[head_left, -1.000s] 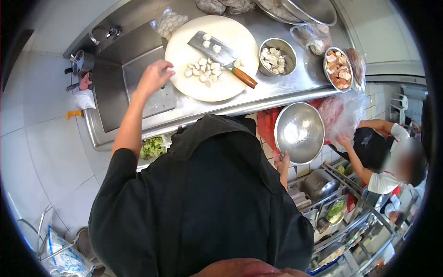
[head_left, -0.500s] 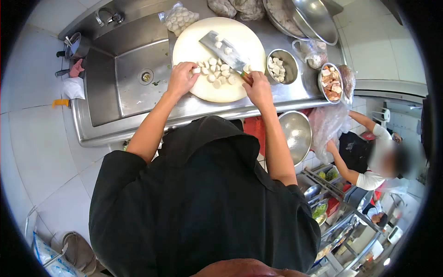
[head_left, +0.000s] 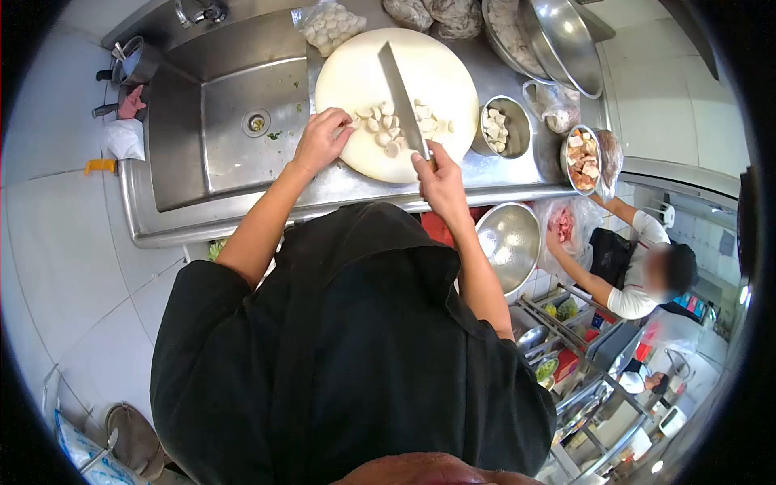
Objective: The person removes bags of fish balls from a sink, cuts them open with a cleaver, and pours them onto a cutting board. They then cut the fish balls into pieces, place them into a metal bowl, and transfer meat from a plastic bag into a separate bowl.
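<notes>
Cleaver (head_left: 402, 95) now up on its edge across the round white cutting board (head_left: 356, 69), blade running from the far rim toward the near one, among pale halved fish balls (head_left: 378, 123). Half a second ago still lying flat on the board, handle just being taken; a second ago untouched, with the right hand down at a steel bowl (head_left: 509, 242) below the tabletop. Right hand (head_left: 436, 179) closed around the handle at the board's near edge. Left hand (head_left: 321, 139) curled, fingertips pressing on pieces at the left of the pile, apparently steadying one beside the blade. Change reads as cutting resumed after a pause.

Further out: small steel bowl of cut pieces (head_left: 500, 127) just right of the board, second bowl of mixed pink and white chunks (head_left: 582, 158) further right, bag of whole balls (head_left: 327, 24) at the far edge. Sink (head_left: 226, 137) to the left, set into the steel tabletop (head_left: 517, 174). A co-worker (head_left: 647, 279) at lower right, reaching into a plastic bag (head_left: 566, 226).
</notes>
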A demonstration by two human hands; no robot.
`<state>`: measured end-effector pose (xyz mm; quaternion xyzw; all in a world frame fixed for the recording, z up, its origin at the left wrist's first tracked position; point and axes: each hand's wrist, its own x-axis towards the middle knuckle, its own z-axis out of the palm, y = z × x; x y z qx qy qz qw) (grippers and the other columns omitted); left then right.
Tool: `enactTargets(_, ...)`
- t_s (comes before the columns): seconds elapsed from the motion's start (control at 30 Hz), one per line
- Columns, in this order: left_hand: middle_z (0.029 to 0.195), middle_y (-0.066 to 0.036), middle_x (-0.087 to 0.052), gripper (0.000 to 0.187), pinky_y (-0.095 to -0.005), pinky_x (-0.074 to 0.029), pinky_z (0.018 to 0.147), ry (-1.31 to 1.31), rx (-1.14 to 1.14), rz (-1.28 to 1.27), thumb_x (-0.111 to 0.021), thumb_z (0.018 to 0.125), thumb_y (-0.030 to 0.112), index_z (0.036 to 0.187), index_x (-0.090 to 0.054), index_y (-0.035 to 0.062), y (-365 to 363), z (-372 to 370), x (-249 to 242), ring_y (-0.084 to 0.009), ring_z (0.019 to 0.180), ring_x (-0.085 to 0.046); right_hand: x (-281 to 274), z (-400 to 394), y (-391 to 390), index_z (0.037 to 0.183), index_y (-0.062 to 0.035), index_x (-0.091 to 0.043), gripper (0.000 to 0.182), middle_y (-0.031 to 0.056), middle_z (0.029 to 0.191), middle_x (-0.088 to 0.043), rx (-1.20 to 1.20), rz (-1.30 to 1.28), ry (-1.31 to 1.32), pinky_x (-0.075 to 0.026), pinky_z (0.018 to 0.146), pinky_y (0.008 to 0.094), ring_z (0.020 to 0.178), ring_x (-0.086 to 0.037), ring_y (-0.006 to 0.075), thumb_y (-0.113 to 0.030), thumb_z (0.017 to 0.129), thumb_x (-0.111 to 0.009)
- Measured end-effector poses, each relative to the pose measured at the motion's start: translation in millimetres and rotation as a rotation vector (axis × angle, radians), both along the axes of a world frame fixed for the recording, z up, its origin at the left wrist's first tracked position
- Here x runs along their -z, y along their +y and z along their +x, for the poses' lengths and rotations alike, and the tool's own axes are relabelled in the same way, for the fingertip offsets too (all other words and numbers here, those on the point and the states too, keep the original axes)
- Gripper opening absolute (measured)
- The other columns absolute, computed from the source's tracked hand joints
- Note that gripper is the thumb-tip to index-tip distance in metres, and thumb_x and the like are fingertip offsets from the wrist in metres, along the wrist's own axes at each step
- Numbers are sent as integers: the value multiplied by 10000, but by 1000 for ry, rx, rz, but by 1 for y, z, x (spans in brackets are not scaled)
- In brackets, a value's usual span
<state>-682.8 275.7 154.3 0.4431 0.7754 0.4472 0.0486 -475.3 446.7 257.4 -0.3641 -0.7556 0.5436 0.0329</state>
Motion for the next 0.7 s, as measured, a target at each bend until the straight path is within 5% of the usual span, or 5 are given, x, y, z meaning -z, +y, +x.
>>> enactTargets(0.03, 1022, -82, -686, 147, -395, -473, 876, 11, -2, -2, -718, 877, 128, 989, -666, 48, 1, 0, 0, -294, 968, -654, -10, -3, -11, 1365, 8, -588, 463, 32, 653, -563, 35, -123, -4, -434, 521, 297, 566, -538, 97, -291, 1018, -654)
enactTargets(0.23, 1009, -91, -681, 162, -403, -485, 858, 28, 21, 2, -721, 863, 120, 992, -659, 43, 4, -1, -8, -301, 943, -662, 6, -6, -31, 1298, 10, -640, 422, 100, 682, -608, -80, -145, -37, -478, 576, 339, 585, -579, 148, -315, 1030, -620)
enactTargets(0.57, 965, -160, -675, 185, -434, -532, 825, -36, 27, 70, -710, 842, 89, 999, -667, 1, 7, -4, -2, -347, 903, -668, 21, -10, -43, 1306, 15, -599, 453, 321, 963, -698, -200, 42, -52, -528, 828, 489, 938, -688, 467, -340, 1023, -586)
enactTargets(0.7, 912, -184, -667, 156, -409, -534, 763, 47, 62, 5, -706, 862, 103, 951, -652, -14, 10, -6, -1, -354, 836, -666, 46, -36, -43, 1215, 18, -613, 405, 294, 962, -697, -227, 55, 69, -514, 815, 511, 915, -680, 451, -333, 1022, -551)
